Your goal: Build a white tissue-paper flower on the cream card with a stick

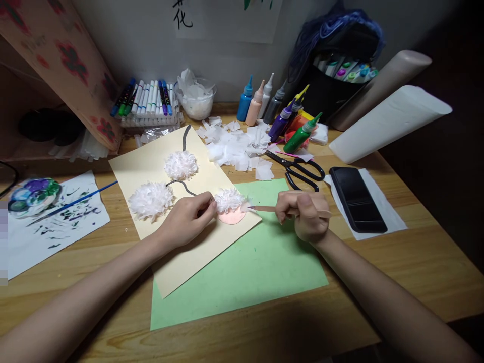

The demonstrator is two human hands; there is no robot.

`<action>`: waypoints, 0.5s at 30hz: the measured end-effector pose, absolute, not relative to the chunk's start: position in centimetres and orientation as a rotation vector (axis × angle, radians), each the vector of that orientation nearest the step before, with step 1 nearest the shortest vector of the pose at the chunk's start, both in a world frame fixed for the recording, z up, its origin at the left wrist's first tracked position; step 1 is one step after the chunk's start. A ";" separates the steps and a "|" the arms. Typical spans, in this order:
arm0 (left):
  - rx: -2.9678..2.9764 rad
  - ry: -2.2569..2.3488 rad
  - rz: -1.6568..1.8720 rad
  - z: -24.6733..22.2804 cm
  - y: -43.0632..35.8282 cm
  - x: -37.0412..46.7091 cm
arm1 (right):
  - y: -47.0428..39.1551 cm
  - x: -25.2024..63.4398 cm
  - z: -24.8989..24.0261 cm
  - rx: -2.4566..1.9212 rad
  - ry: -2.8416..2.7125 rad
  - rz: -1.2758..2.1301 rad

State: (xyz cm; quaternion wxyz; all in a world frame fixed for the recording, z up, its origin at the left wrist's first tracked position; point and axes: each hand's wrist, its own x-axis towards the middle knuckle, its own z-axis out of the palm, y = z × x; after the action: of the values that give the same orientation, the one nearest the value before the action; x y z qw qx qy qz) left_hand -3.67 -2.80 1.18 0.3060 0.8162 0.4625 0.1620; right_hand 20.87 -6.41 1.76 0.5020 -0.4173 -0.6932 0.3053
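Note:
On the cream sheet (181,267) lie two white tissue-paper puffs, an upper puff (180,165) and a left puff (150,200). A third, partial puff (228,200) covers the upper part of a pink round patch (231,217). My left hand (191,217) rests on the sheet just left of that patch, thumb and fingers pinched together; whatever is between them is hidden. My right hand (302,214) is closed around a thin tan stick (264,208), held nearly level. Its tip meets a small whitish paper piece (246,207) at the patch's right edge.
Under the cream sheet is a green sheet (242,282). Behind lie loose tissue squares (238,148), black scissors (298,169) and several paint bottles (254,103). A black phone (357,201) sits at right. A blue brush (86,195) and paint-smeared palette (34,196) are at left.

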 end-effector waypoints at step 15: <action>2.169 1.220 0.434 1.2 -2.7 -3.7 | -6.2 20.0 0.8 -0.995 -1.799 0.665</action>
State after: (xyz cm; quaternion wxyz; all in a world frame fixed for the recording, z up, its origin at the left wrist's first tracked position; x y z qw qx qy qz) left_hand -3.72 -2.72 1.16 0.3028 0.8182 0.4604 0.1639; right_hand 19.98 -6.23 0.78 0.4712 -0.4061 -0.7345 0.2714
